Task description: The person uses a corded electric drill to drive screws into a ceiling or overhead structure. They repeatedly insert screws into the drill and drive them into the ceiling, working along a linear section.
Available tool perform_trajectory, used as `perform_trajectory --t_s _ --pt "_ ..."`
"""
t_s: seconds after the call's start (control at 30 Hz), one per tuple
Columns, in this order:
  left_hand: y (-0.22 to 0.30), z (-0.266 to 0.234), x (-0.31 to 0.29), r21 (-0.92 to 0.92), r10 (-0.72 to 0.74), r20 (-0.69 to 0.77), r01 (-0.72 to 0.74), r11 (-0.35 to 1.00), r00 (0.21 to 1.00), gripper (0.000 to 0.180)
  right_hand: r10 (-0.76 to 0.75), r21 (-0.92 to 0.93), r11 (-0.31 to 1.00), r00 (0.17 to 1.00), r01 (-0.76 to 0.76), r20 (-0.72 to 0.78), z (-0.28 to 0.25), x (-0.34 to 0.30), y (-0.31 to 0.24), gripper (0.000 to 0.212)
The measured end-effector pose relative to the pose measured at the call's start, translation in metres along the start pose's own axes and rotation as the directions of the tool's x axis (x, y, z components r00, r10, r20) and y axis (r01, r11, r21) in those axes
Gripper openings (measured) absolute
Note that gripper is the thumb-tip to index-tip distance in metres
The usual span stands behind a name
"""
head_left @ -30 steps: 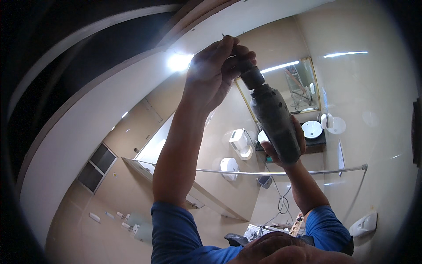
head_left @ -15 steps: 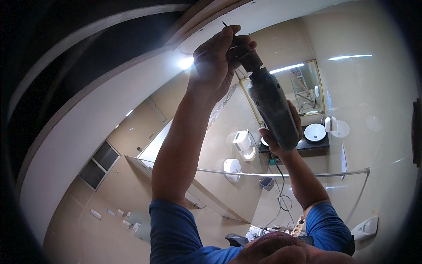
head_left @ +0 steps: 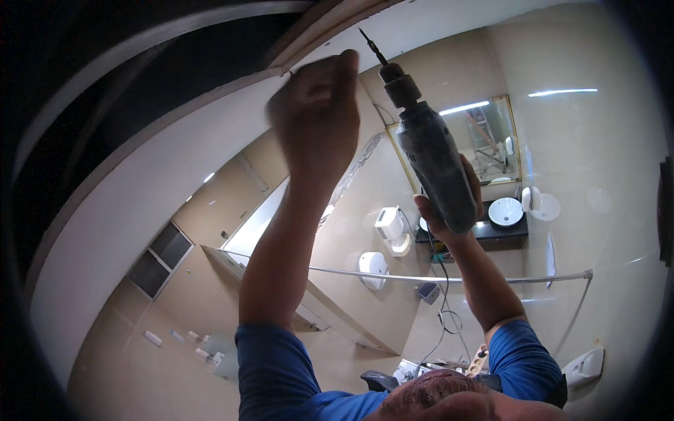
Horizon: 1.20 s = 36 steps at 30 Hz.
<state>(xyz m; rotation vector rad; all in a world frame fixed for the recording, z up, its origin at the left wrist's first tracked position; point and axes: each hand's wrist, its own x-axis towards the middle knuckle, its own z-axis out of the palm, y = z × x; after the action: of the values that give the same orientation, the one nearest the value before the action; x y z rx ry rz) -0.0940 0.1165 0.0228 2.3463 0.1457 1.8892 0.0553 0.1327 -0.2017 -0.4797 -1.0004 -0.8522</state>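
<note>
One dark power drill [head_left: 437,168], grasped in my right hand [head_left: 441,229], pointed its slim bit [head_left: 374,48] upward; its small casing mark [head_left: 412,158] was too blurred to read. My left hand [head_left: 316,116], fingers curled, was beside the bit; I couldn't tell whether it held anything.

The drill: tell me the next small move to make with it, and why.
I'd probably bring the left hand to the drill to steady it: only the right hand grips it, the left hand appears apart from it, and the exposed bit points upward, seen against the pale panel.
</note>
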Motion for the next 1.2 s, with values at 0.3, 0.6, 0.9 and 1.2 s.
perform_trajectory --t_s 0.3,0.6,0.9,1.2 --pt "0.017 -0.011 0.043 -0.207 0.257 -0.246 -0.309 0.928 0.935 0.059 -0.002 -0.02 1.0 1.0 0.001 -0.007 0.012 -0.004 0.007 0.091" --pt "0.022 0.014 0.073 0.467 0.226 -0.376 -0.026 0.884 0.899 0.089 -0.037 -0.07 0.997 0.999 0.037 0.009 0.015 -0.003 0.008 0.09" --pt "0.004 0.012 0.071 0.444 0.156 -0.335 0.009 0.896 0.929 0.08 -0.069 -0.045 0.997 0.998 0.069 -0.012 0.02 0.003 0.009 0.091" --pt "0.002 0.004 0.069 0.558 0.353 -0.105 -0.238 0.795 0.93 0.057 -0.055 -0.054 0.997 0.998 0.055 0.002 0.021 0.006 0.007 0.091"
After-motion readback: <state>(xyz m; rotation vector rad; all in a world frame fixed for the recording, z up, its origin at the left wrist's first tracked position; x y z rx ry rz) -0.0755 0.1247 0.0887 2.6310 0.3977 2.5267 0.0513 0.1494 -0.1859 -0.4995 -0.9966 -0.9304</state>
